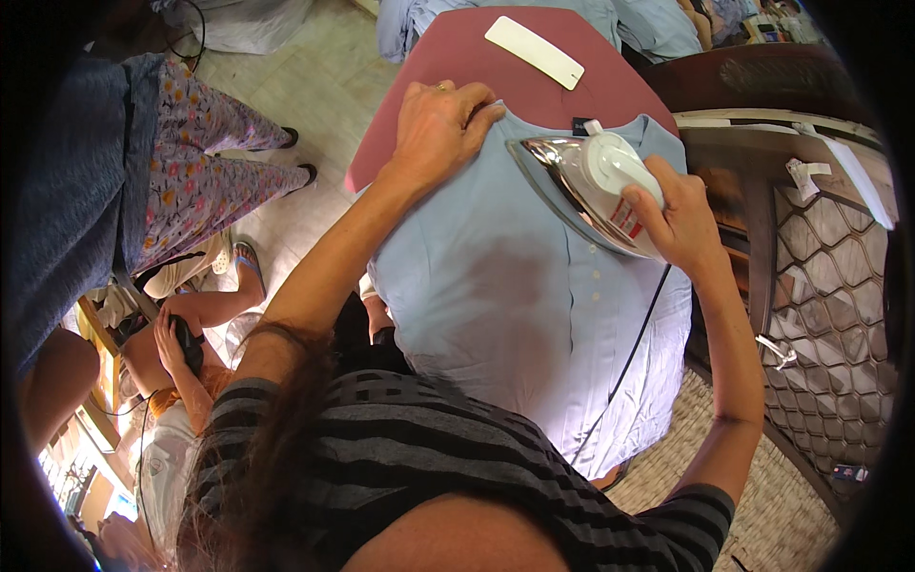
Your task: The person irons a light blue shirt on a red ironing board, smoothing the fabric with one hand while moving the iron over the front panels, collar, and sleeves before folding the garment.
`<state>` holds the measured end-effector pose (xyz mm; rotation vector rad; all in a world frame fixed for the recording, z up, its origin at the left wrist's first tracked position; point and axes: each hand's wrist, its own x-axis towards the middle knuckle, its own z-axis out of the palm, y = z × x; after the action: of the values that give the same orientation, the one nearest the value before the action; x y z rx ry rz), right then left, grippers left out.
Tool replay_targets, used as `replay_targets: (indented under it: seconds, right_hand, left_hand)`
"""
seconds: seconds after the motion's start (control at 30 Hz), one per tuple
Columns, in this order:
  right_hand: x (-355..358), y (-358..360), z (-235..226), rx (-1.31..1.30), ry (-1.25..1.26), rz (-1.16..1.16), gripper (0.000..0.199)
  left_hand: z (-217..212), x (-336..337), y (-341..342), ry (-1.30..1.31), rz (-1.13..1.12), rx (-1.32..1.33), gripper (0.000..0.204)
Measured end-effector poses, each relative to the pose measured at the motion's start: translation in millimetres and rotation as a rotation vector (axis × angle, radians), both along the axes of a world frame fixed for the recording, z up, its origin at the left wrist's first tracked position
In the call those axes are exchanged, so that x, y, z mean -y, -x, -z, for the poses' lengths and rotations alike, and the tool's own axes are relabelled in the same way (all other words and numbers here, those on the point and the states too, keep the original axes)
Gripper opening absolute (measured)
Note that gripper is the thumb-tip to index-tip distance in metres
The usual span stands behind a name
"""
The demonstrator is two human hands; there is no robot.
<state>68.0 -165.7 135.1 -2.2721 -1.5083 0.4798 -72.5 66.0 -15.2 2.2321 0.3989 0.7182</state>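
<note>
A light blue buttoned shirt [486,257] lies spread over a dusky red ironing board [438,57], its lower part hanging over the near side. My left hand [440,132] is closed at the garment's upper left shoulder, thumb and forefinger pinching the fabric edge. In my right hand [684,217] is the white handle of a steam iron [589,164]. The iron has a shiny metal sole and rests over the upper right front, just below the neckline, its tip toward the left. Its dark cord [624,372] runs down across the shirt.
A white rectangular plate [534,52] lies on the board's far end. More blue cloth [658,29] is heaped behind it. Dark furniture with a lattice panel [829,286] stands close on the right. At left are a person in flowered trousers [195,181] and a seated person [181,353].
</note>
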Motion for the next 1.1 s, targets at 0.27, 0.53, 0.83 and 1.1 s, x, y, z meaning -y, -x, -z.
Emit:
replay_targets:
  seconds: [0.27,0.53,0.83,1.1]
  right_hand:
    - [-43.0,11.0,12.5,0.137,-0.066,0.072,0.037]
    - [-84.9,27.2,21.0,0.017,-0.132,0.158,0.046]
    - [-71.5,105.6,24.1,-0.055,-0.154,0.433,0.049]
    - [-41.2,214.0,16.4,-0.197,-0.124,0.705,0.04]
  left_hand:
    - [-13.8,-6.6,46.7,0.035,0.027,-0.136,0.021]
    - [-0.3,-12.9,116.6,-0.003,-0.144,-0.212,0.024]
    - [-0.2,-17.0,114.3,0.022,-0.133,-0.175,0.026]
    - [-0.5,-40.4,117.9,0.214,0.082,-0.228,0.021]
